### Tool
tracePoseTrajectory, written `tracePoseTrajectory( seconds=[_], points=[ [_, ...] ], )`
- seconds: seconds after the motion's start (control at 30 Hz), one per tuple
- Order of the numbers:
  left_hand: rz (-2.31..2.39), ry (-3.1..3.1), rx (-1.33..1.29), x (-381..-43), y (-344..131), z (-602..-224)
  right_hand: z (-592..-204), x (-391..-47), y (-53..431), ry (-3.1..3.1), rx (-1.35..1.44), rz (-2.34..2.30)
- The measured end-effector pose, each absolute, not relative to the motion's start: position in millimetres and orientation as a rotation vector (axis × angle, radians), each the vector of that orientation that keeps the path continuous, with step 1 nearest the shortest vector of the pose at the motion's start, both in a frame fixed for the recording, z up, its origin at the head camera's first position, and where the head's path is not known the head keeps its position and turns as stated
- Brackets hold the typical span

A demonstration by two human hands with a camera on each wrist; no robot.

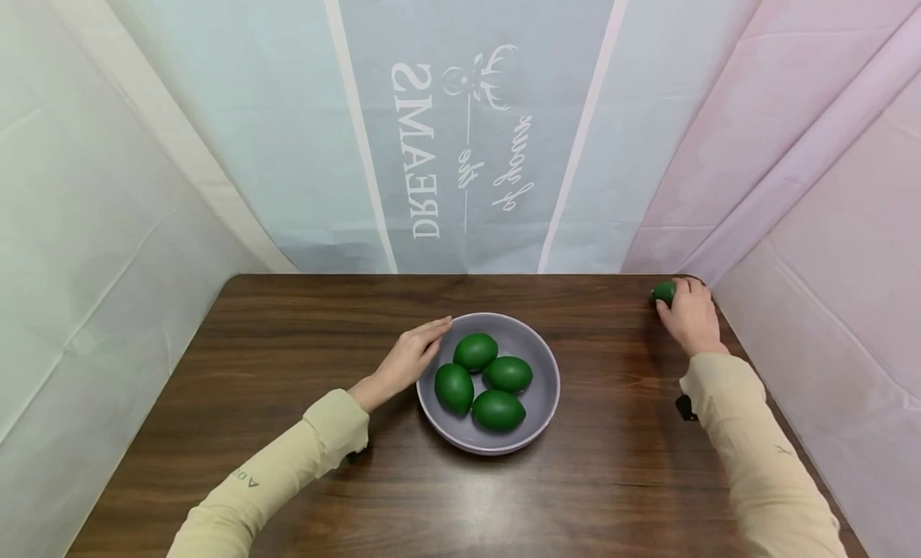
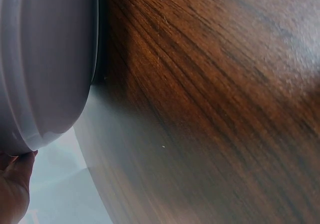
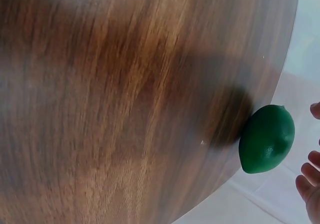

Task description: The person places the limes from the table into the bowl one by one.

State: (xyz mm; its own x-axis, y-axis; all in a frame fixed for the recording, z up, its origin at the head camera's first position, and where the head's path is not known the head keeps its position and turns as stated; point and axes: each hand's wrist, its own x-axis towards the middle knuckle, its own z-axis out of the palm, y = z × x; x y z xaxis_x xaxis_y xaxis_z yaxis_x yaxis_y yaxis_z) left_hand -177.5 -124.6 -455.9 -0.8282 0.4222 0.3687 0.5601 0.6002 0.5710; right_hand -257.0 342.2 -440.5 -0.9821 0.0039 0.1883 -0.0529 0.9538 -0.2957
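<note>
In the head view my left hand [image 1: 410, 354] lies along the left rim of a grey-purple bowl [image 1: 547, 374], its straight fingers touching the rim. Several green limes sit inside the bowl, among them a front lime [image 1: 499, 411] and a back lime [image 1: 476, 352]. The left wrist view shows the bowl's outer wall [image 2: 55, 59] close up, with fingers [image 2: 17, 184] at its edge. At the far right corner, my right hand [image 1: 694, 314] reaches around a single lime [image 1: 663, 292]. In the right wrist view a gap separates that lime [image 3: 267, 139] from the spread fingers [image 3: 312, 174].
Everything stands on a dark wood-grain table [image 1: 302, 326]. A pale blue cloth [image 1: 468, 142] with white lettering hangs behind the table's far edge. Pale cloth walls [image 1: 849, 286] close in the left and right sides, the right one near the right hand.
</note>
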Motion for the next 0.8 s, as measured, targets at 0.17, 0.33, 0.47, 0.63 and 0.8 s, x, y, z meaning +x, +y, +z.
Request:
tracePoseTrajectory(
  seconds=[0.17,0.33,0.47,0.63,0.8],
  points=[
    [-1.038,-2.619,-0.818,-177.2,-124.6,-455.6,-443.4,-260.3,346.7,-2.934,0.031,0.452],
    [-1.033,-2.625,-0.813,-177.8,-124.7,-456.3,-447.3,-263.5,348.2,-2.926,0.038,0.448],
    [-1.037,-2.623,-0.813,-178.1,-125.0,-456.4,-448.9,-266.3,349.1,-2.937,0.036,0.462],
    [-1.028,-2.617,-0.825,-178.1,-124.7,-457.2,-450.2,-268.7,351.3,-2.935,0.034,0.493],
    [-1.036,-2.607,-0.828,-178.1,-124.8,-457.3,-452.7,-271.3,352.1,-2.947,0.008,0.51]
  ],
)
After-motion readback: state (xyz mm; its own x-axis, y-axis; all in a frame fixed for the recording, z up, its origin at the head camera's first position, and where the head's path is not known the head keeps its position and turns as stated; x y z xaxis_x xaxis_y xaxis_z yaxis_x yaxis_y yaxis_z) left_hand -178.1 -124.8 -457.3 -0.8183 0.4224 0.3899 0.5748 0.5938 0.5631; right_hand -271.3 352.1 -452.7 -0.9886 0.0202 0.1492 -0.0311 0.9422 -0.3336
